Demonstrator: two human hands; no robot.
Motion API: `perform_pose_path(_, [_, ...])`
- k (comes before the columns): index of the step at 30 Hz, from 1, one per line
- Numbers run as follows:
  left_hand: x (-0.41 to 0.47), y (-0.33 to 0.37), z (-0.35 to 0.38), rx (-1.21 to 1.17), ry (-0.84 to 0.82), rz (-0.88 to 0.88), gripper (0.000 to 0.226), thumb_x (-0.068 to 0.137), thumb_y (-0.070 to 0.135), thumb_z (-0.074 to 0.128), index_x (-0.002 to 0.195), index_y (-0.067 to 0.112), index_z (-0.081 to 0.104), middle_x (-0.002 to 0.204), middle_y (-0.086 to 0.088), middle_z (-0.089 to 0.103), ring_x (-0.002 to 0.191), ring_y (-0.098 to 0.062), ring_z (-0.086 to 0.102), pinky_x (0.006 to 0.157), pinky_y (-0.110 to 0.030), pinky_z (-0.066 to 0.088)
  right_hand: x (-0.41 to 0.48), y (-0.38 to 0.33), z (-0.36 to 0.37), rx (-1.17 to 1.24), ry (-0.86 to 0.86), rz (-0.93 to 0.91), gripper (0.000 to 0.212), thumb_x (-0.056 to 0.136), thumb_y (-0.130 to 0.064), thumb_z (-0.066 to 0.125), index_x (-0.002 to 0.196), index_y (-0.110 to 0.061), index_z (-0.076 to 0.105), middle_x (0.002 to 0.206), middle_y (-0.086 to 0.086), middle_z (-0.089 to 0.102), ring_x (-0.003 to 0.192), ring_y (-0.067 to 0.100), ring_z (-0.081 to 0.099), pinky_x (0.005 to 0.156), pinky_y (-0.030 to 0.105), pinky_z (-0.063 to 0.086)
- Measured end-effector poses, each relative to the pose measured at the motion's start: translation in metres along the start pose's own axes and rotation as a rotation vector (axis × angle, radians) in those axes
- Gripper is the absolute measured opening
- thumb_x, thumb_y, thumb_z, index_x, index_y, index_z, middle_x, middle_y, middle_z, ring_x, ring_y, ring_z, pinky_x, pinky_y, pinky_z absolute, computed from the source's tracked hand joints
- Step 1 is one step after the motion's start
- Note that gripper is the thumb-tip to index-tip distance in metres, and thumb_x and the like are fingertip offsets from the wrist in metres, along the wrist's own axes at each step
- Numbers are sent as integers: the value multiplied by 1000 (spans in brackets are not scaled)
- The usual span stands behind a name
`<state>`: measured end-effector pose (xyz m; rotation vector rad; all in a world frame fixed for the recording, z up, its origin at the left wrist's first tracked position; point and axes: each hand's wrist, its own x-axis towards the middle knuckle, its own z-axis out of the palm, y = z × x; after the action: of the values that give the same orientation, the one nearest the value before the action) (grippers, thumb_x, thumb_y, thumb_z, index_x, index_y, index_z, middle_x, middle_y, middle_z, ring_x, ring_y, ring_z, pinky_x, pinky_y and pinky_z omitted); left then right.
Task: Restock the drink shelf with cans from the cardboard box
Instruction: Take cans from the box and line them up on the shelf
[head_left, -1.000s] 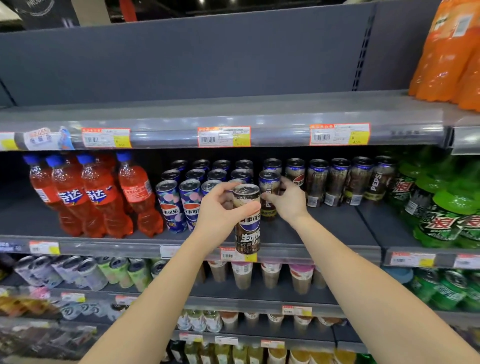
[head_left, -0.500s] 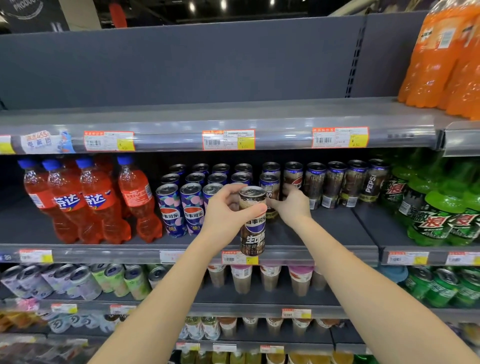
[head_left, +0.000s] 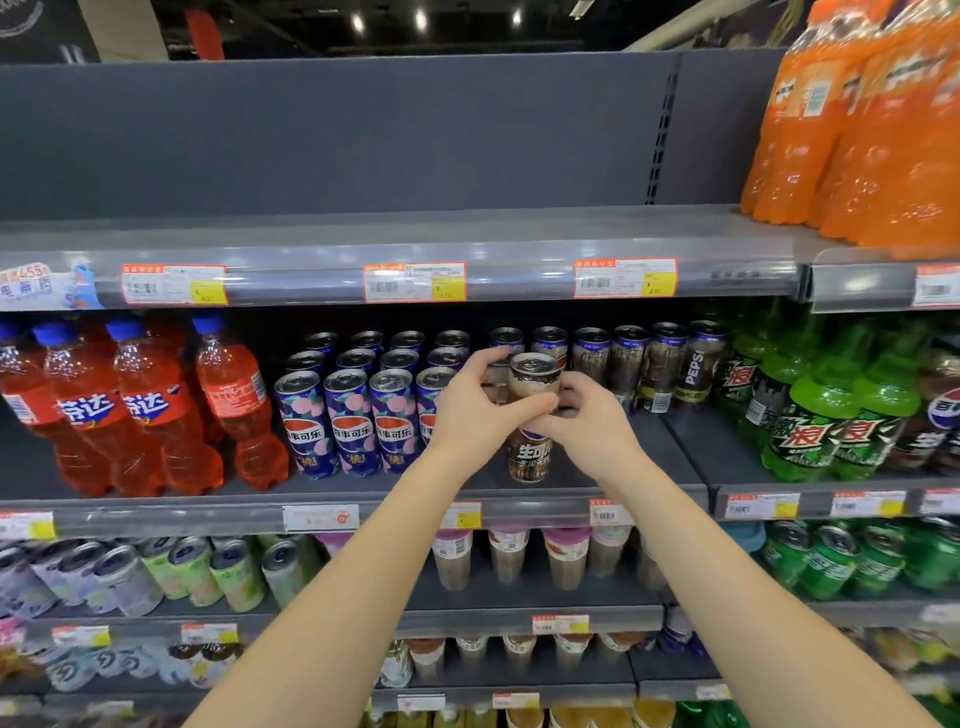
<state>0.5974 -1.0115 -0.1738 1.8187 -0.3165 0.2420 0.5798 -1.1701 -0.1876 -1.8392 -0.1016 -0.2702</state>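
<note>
While both arms reached up to the middle shelf (head_left: 363, 491), the left hand (head_left: 480, 410) was wrapped around the upper part of a tall brown can (head_left: 531, 415), thumb across its front, and the right hand (head_left: 587, 421) closed on the same can from the other side, fingers curled about its middle. That can stood upright near the shelf's front edge, its base at or just above the shelf; I could not tell which. Just behind it ran a row of matching brown cans (head_left: 649, 364) against the back. To its left stood blue peach cans (head_left: 353, 421) in ranks, then red soda bottles (head_left: 135, 410). Green bottles (head_left: 810, 415) filled the right side, and orange bottles (head_left: 857, 124) sat on the shelf above.
</note>
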Motion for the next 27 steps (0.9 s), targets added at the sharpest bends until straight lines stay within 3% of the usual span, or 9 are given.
perform_pose_path(2, [-2, 0, -2, 115, 5, 22, 77, 77, 45, 89, 144, 32, 52, 126, 14, 65, 113, -4, 63, 96, -27, 54, 9, 11, -6, -21, 63, 16, 43, 75, -21, 87, 112, -23, 66, 99, -2, 76, 91, 16, 72, 81, 35, 59])
perform_pose_path(5, [-9, -1, -2, 360, -14, 86, 65, 88, 40, 78, 146, 27, 52, 140, 9, 61, 125, -10, 59, 105, -34, 50, 22, 25, -12, -79, 135, 50, 49, 74, -22, 88, 117, -18, 64, 99, -1, 75, 87, 10, 69, 71, 23, 51])
perform_pose_path(10, [-18, 1, 1, 657, 24, 153, 59, 93, 36, 68, 149, 31, 50, 148, 6, 55, 134, -17, 52, 99, -37, 51, 46, 39, -8, -123, 182, 114, 60, 73, -19, 89, 126, -16, 60, 106, -3, 70, 99, 16, 67, 91, 34, 54])
perform_pose_path(15, [-23, -3, -1, 680, 53, 162, 53, 95, 33, 65, 146, 32, 51, 142, 5, 58, 130, -18, 53, 97, -39, 52, 61, 54, 0, -157, 215, 135, 64, 72, -25, 90, 128, -18, 60, 119, 2, 70, 111, 22, 65, 100, 46, 52])
perform_pose_path(19, [-23, -11, -6, 616, 66, 148, 52, 94, 31, 67, 144, 30, 52, 138, 5, 61, 127, -17, 55, 101, -41, 52, 63, 55, 3, -199, 235, 121, 68, 76, -31, 87, 136, -22, 58, 124, 2, 69, 114, 23, 63, 99, 38, 50])
perform_pose_path(24, [-23, -17, -8, 572, 99, 156, 54, 93, 27, 69, 144, 29, 53, 138, 5, 61, 129, -16, 54, 106, -40, 50, 65, 54, 2, -244, 220, 78, 53, 81, -27, 84, 129, -21, 63, 119, 2, 71, 112, 22, 65, 94, 32, 48])
perform_pose_path(27, [-23, -18, -8, 581, 88, 149, 55, 93, 29, 68, 145, 29, 52, 140, 6, 60, 129, -16, 54, 106, -41, 50, 66, 53, 3, -248, 212, 70, 55, 84, -24, 82, 134, -18, 60, 121, 4, 70, 113, 22, 63, 94, 29, 45])
